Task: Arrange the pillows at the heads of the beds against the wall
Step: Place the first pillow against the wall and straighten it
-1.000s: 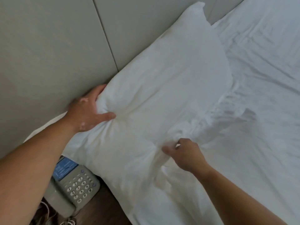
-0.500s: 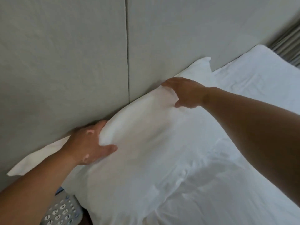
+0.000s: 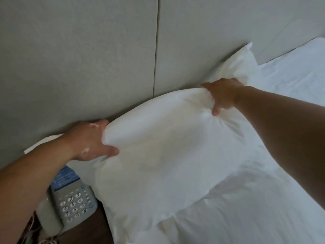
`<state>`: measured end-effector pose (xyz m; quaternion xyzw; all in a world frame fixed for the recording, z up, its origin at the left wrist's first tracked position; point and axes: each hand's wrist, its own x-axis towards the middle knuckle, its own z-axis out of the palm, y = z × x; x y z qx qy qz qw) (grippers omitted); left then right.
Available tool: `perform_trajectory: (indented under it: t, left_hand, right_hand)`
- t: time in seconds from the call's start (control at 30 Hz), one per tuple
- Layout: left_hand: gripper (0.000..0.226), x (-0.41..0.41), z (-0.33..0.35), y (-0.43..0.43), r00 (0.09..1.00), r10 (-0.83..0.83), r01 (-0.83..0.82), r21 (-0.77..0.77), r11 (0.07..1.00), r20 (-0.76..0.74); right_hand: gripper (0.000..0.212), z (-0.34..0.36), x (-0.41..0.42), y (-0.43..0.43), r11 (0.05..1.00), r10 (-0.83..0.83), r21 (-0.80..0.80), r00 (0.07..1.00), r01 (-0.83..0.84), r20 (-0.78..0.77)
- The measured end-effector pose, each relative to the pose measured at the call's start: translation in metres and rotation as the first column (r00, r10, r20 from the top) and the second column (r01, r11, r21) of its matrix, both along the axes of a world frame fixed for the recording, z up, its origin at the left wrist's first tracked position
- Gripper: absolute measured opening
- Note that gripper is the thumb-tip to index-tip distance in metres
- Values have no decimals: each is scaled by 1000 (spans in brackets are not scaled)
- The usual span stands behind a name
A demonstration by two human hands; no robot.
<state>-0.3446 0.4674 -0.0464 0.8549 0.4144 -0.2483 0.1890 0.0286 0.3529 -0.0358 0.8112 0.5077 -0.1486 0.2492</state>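
A large white pillow [image 3: 158, 152] lies at the head of a bed with a white sheet [image 3: 255, 208], its long top edge near the grey padded wall [image 3: 88, 59]. My left hand [image 3: 91, 141] grips the pillow's upper left corner, thumb on the front. Farther along the same top edge, my right hand [image 3: 223, 94] pinches a bunch of the fabric. The pillow's far corner [image 3: 246, 55] sticks up against the wall. The part between my hands is raised a little off the wall.
A grey push-button telephone [image 3: 72, 201] with a coiled cord sits on a dark wooden bedside surface [image 3: 91, 231] at the lower left, partly under the pillow's edge. A vertical seam [image 3: 156, 50] splits the wall panels. Wrinkled sheet fills the right side.
My right hand left the pillow's lower edge, reached to its top edge by the wall and now clutches the fabric there. My left hand kept its grip.
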Motion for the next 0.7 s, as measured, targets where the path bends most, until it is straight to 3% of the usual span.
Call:
perform_trajectory:
  t: [0.13, 0.27, 0.4, 0.57, 0.7]
  left_hand:
    - [68, 0, 10, -21, 998, 21, -27, 96, 995, 56]
    - [58, -1, 33, -38, 995, 15, -29, 143, 989, 98]
    - [47, -4, 68, -45, 983, -21, -29, 267, 963, 183]
    - [59, -8, 102, -35, 974, -78, -32, 462, 886, 215]
    - [58, -7, 91, -33, 951, -125, -46, 529, 847, 281]
  right_hand:
    - [71, 13, -14, -28, 991, 11, 131, 998, -19, 60]
    - [44, 51, -16, -44, 971, 15, 237, 998, -29, 59]
    - [44, 92, -15, -49, 952, 7, 307, 999, -19, 40]
    - [57, 126, -10, -35, 920, -31, 393, 996, -3, 79]
    - [62, 119, -13, -30, 911, -75, 412, 994, 35, 81]
